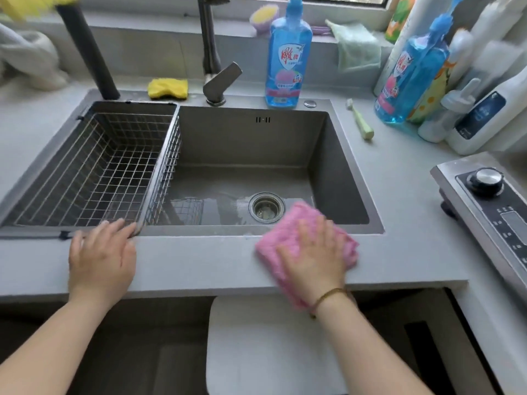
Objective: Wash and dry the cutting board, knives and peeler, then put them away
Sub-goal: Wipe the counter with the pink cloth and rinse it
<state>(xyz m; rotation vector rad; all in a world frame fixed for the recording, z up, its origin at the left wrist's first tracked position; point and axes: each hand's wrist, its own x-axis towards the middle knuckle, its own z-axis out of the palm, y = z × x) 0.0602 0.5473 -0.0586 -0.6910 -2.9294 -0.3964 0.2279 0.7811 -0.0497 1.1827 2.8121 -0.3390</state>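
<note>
**Board below worktop**

White flat rounded-corner board (265, 346), presumably the cutting board, sits under grey worktop (199, 263) edge. Likely stiff, light, slick if wet; grip the long edges. Right hand (313, 258) flat, fingers straight, pressing pink cloth (288, 223). Left hand (102, 258) flat, empty. Knives, peeler unseen.

Right part of sink basin (245, 155) is clear from above, with the drain (266, 208) in its floor. Left part is filled by the wire basket (94, 166). Reach from the back is narrowed by the faucet (216, 81) and blue detergent bottle (288, 58). Right counter is crowded by a bottle cluster (456, 104), toothbrush (360, 121) and cooker (490, 201). Front counter strip (199, 260) is taken at two spots: left hand (101, 258) flat at the basket rim, right hand (313, 258) flat on the pink cloth (302, 223). Bare counter is seen between them.
</note>
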